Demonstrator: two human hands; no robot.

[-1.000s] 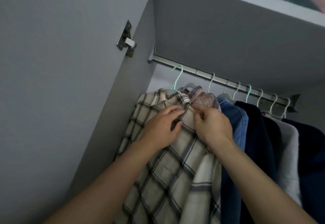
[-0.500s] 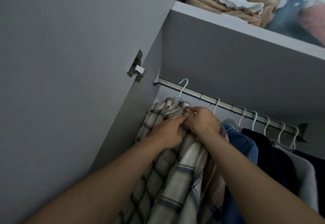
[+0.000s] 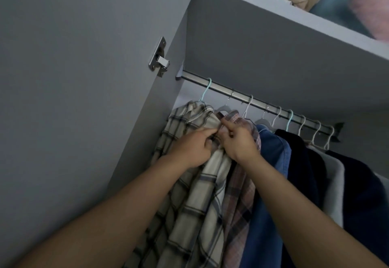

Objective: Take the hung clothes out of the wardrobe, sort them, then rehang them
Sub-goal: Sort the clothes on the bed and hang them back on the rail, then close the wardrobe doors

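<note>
fiddling with the collar on the first shirt

your left hand and right hand both have fingers curled, pinching the neck of the cream plaid shirt. it hangs leftmost on the rail, touching the pink plaid shirt. i'd guess you're working at the top button or collar. keep the fabric slack, and steady the mint hanger so it doesn't swing off.
</note>
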